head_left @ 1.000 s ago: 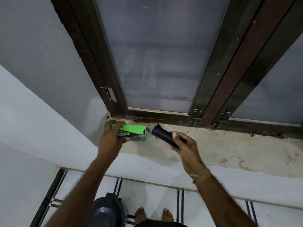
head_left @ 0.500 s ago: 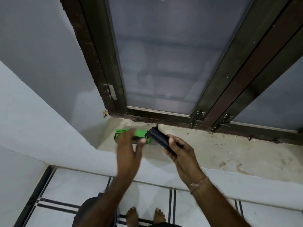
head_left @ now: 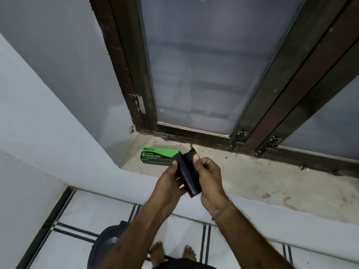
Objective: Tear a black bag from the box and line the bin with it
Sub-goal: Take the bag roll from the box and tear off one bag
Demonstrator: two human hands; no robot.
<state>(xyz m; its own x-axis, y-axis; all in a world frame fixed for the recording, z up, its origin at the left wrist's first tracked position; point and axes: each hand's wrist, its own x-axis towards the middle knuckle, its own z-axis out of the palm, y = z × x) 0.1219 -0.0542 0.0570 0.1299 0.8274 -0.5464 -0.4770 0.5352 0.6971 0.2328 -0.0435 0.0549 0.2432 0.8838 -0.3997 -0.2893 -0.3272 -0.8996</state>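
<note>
A green and black garbage bag box (head_left: pixel 157 156) lies on the stone window sill (head_left: pixel 272 183), near its left corner. Just in front of it, both hands hold a black roll of bags (head_left: pixel 187 173) above the sill's front edge. My left hand (head_left: pixel 170 181) grips the roll's left side with the thumb on top. My right hand (head_left: pixel 208 177) grips the right side, thumb pressed on the loose upper end. The dark grey bin (head_left: pixel 105 247) stands on the floor below, partly hidden by my left forearm.
A dark wooden window frame (head_left: pixel 194 134) with frosted panes rises behind the sill. White walls close in on the left. Below lie white floor tiles (head_left: pixel 73 214) with black stripes, and my bare feet (head_left: pixel 171 253) stand beside the bin.
My left hand let go of the box, which now lies on the sill, and came over to the roll. Both hands now hold the roll, drawn back toward me.
</note>
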